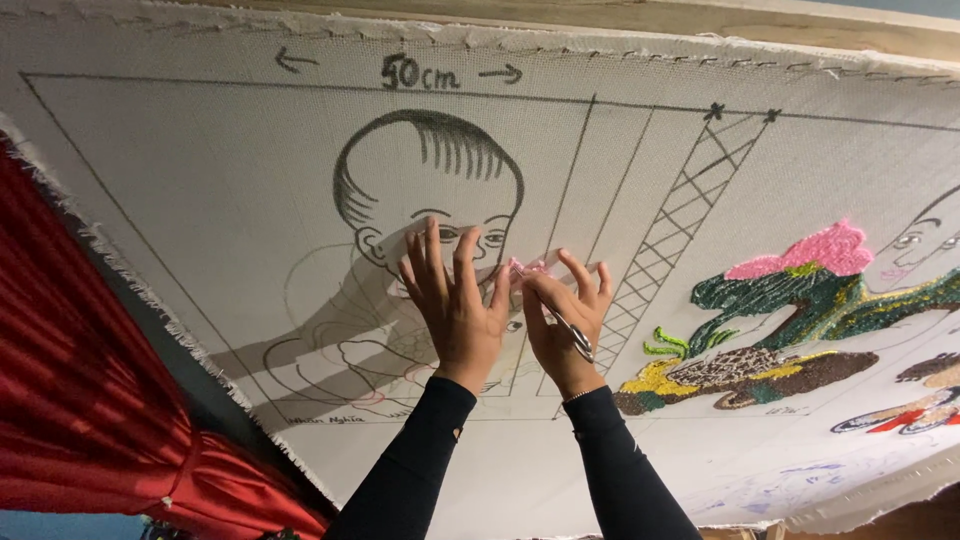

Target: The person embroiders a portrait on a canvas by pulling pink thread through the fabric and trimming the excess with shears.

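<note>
A large white woven cloth (200,190) is stretched upright before me, with black line drawings of a figure and a lattice tower on it. My left hand (455,305) lies flat against the cloth over the drawn figure, fingers spread. Beside it my right hand (565,320) grips a thin metal tool (575,333) that runs across its back. Its fingertips pinch at a small patch of pink yarn (525,268) on the cloth, between the two hands. Both arms wear black sleeves.
To the right, tufted areas of pink (805,252), green, yellow and brown yarn (750,372) fill part of the design. A red curtain (80,400) hangs at the left. A wooden frame edge (700,18) runs along the top.
</note>
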